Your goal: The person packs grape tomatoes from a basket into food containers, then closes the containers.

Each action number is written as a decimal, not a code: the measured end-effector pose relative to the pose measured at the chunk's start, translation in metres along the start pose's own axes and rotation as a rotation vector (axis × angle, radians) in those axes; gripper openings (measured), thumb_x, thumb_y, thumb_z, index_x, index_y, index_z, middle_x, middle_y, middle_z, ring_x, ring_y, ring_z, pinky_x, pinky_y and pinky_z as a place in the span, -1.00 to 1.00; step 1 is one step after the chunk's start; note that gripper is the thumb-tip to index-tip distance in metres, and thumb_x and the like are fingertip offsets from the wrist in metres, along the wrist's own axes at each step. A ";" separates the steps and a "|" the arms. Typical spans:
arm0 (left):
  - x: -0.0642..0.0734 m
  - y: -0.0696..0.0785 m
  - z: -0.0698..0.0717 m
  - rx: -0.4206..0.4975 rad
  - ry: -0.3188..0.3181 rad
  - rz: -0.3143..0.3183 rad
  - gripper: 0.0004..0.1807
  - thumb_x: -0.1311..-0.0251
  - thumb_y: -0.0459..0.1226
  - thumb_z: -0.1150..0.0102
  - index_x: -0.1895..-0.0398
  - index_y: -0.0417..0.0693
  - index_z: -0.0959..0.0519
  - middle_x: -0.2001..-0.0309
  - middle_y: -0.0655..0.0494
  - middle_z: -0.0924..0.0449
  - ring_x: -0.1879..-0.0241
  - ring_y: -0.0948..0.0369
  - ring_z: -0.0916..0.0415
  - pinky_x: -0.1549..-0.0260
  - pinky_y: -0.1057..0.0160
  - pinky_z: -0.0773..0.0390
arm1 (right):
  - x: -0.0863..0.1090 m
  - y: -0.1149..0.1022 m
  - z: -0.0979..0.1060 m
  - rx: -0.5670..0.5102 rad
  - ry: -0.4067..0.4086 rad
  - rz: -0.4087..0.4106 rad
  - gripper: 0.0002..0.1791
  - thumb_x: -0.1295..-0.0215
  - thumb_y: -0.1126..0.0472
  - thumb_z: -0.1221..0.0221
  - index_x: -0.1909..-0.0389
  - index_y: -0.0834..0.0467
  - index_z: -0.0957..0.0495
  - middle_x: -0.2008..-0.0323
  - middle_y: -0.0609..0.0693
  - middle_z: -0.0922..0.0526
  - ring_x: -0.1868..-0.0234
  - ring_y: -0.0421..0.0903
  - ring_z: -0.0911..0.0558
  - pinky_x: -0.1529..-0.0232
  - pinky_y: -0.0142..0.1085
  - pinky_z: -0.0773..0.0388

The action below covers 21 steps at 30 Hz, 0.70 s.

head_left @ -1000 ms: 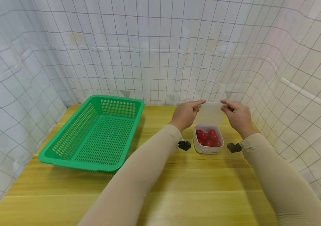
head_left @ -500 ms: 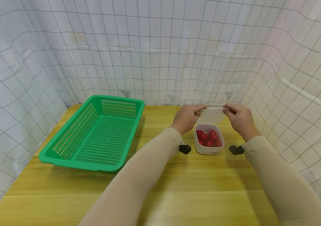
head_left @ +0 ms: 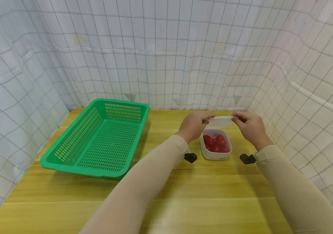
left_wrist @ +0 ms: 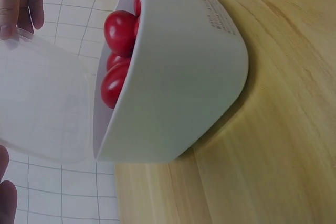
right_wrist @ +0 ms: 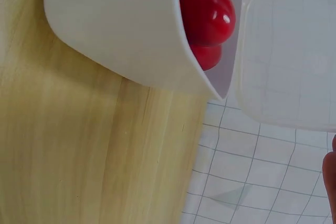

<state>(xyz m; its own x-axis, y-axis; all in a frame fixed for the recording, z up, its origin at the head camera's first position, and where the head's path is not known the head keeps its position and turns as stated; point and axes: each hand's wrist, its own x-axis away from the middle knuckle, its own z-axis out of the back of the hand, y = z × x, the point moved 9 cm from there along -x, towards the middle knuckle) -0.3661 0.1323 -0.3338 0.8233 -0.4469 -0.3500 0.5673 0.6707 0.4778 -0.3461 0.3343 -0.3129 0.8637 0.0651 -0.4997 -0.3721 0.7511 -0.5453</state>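
Note:
A white box [head_left: 215, 155] stands on the table with several shiny red cherry tomatoes [head_left: 219, 142] inside. Behind and above its far rim, a translucent lid [head_left: 220, 122] is tilted. My left hand [head_left: 192, 126] pinches the lid's left corner between thumb and fingers. At the opposite corner, my right hand [head_left: 252, 129] pinches it the same way. In the left wrist view the lid [left_wrist: 44, 103] sits close to the box's rim [left_wrist: 131, 66]; whether it touches there I cannot tell. The right wrist view shows the lid [right_wrist: 289, 56] beside the tomatoes [right_wrist: 207, 11], which stay uncovered.
A green slotted plastic basket [head_left: 125, 159] stands on the left of the wooden table [head_left: 201, 201]. White grid-patterned curtains [head_left: 166, 58] hang behind the table and on both sides. A dark wrist-camera piece [head_left: 190, 158] juts from the left sleeve.
Both hands have come lower and nearer with the lid, which has tipped from nearly upright toward the box and now looks much flatter. The box, tomatoes and basket have not moved.

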 end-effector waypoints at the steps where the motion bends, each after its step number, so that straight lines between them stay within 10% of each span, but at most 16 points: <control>1: 0.001 -0.001 -0.002 0.001 -0.008 0.003 -0.61 -0.56 -0.19 -0.15 -0.36 0.35 -0.63 -0.30 0.28 -0.67 -0.17 0.26 -0.68 -0.05 0.27 -0.69 | 0.001 0.001 -0.001 0.002 -0.015 -0.006 -0.80 -0.47 0.22 -0.32 0.07 0.28 -0.78 0.15 0.23 -0.82 0.36 -0.48 -0.52 0.32 -0.72 -0.41; 21: 0.025 -0.002 -0.021 0.036 -0.095 -0.051 -0.71 -0.52 -0.22 -0.21 -0.21 0.15 -0.73 -0.20 0.26 -0.74 -0.28 0.26 -0.62 -0.26 0.23 -0.61 | 0.027 0.013 -0.015 -0.025 -0.292 -0.048 -0.73 -0.47 0.14 -0.32 -0.05 0.20 -0.76 -0.07 0.22 -0.77 0.20 -0.36 -0.61 0.23 -0.52 -0.57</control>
<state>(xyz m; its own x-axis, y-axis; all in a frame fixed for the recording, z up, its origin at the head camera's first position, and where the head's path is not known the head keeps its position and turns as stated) -0.3475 0.1321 -0.3602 0.7904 -0.5354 -0.2975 0.6077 0.6245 0.4906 -0.3325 0.3361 -0.3436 0.9404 0.2191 -0.2600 -0.3336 0.7417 -0.5818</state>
